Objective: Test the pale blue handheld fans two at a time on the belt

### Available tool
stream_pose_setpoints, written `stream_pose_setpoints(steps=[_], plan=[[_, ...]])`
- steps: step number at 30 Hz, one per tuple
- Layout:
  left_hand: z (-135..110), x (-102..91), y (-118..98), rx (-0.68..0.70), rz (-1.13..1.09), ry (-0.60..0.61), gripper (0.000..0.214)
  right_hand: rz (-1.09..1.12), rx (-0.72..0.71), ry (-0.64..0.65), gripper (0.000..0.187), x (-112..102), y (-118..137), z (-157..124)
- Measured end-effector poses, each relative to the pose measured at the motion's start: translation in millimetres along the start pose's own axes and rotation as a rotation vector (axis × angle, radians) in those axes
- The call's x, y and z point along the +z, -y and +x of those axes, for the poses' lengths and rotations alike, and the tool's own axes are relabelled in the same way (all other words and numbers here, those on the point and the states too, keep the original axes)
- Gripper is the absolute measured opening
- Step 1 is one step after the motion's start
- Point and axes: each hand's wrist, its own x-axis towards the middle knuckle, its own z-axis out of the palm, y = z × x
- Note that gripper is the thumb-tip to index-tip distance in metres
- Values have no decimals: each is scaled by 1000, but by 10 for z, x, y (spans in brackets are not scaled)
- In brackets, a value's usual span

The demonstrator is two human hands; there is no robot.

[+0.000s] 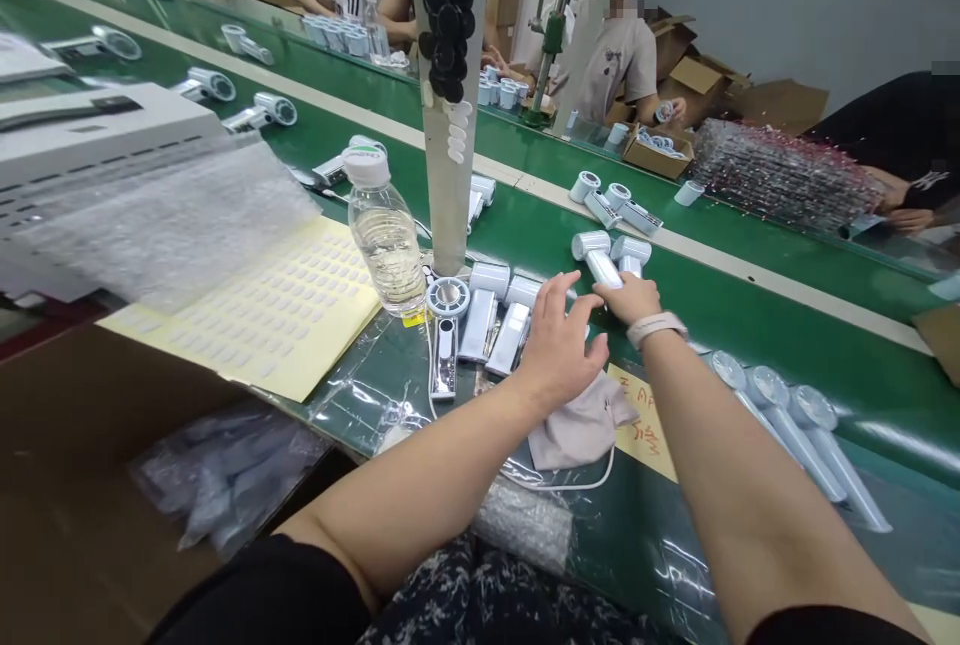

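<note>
The right hand (632, 297), fitted with a pale wristband (658, 327), was extended over the green worktop (637, 535), with its fingers at the handle ends of two pale-blue handheld units (591, 247). These units lay between the near edge of the worktop and the pale strip (712, 257) running along its length. The fingertips were hidden; whether they pinched a handle could not be determined. The left hand (561, 340) was spread, fingers curved and apart from the thumb, near a light cloth (574, 433). To the left of this hand, a cluster of similar units (445, 360) lay at the foot of a metal post (448, 215). A capped bottle (386, 245) stood just left of the cluster, beside a yellow sticker sheet (315, 345) at the near edge. Three further units (769, 390) lay in a row to the right, handles directed toward the near edge.
</note>
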Motion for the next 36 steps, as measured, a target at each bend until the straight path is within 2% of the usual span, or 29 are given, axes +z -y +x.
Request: stream_pose_setpoints(steps=[3, 6, 8, 11, 14, 16, 19, 21, 23, 25, 27, 30, 33, 36], plan=[[18, 53, -13, -241, -533, 25, 46, 162, -108, 19, 41, -319, -229, -281], [27, 107, -74, -496, -1008, 19, 53, 269, -207, 10, 46, -524, -391, -788], [5, 116, -149, -554, -1228, 18, 55, 300, -344, -26, 48, -553, -432, -1168], [-65, 86, -266, -616, -1441, 90, 48, 267, -505, -88, 53, -511, -459, -1612], [-116, 36, -320, -649, -1475, 194, 40, 308, -503, -69, 57, -488, -538, -1824], [-116, 4, -326, -593, -1448, 240, 40, 448, -470, -24, 53, -481, -616, -1852], [-75, -29, -325, -487, -1385, 177, 36, 632, -258, -2, 40, -375, -690, -1787], [-41, -44, -324, -486, -1370, 129, 33, 618, -102, -15, 28, -213, -680, -1716], [-13, -55, -314, -513, -1386, 115, 32, 562, -39, -14, 14, -25, -643, -1657], [4, -66, -285, -512, -1401, 83, 31, 570, -33, 3, 19, 114, -619, -1624], [10, -79, -240, -520, -1384, 83, 31, 633, -42, 31, 19, 159, -637, -1617], [7, -97, -176, -577, -1332, 138, 34, 821, -73, 87, 14, 82, -718, -1649], [7, -100, -159, -576, -1323, 155, 45, 1033, -90, 147, 27, -27, -758, -1744], [17, -85, -180, -530, -1342, 154, 54, 1175, -99, 247, 39, -83, -692, -1875]])
